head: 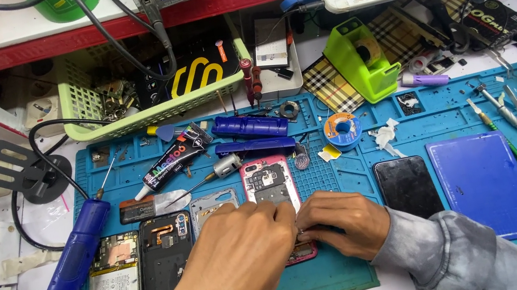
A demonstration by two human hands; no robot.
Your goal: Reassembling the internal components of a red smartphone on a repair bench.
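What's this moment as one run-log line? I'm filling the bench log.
left hand: on opened phone | right hand: pinching its lower edge | blue mat: beneath

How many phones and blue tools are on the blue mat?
Phones: 5 – opened pink one under left hand and right hand, three opened, one black
Blue tools: 3
Total: 8
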